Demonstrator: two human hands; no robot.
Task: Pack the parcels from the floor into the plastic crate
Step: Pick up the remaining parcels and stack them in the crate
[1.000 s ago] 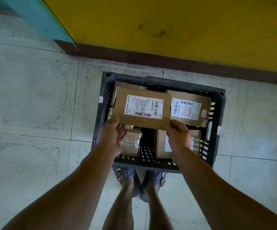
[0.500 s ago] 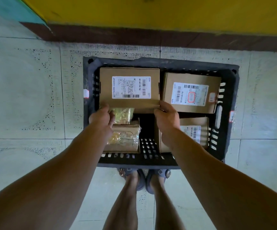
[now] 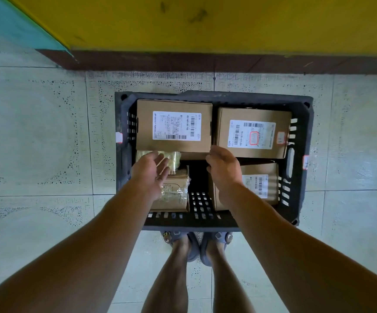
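I count one dark crate (image 3: 121, 177), three labelled cardboard boxes (image 3: 174, 128) (image 3: 254, 132) (image 3: 259, 184), two plastic-wrapped parcels (image 3: 175, 193) (image 3: 173, 157), two hands (image 3: 149, 172) (image 3: 223, 170) and two sandals (image 3: 192, 245) (image 3: 221, 239) on my feed.

crate (image 3: 214, 99) black | parcels (image 3: 174, 127) brown, white labels | wall (image 3: 205, 19) yellow

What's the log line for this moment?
left hand: open, over wrapped parcel | right hand: open, at corner of back-left box | box: flat in crate, unheld
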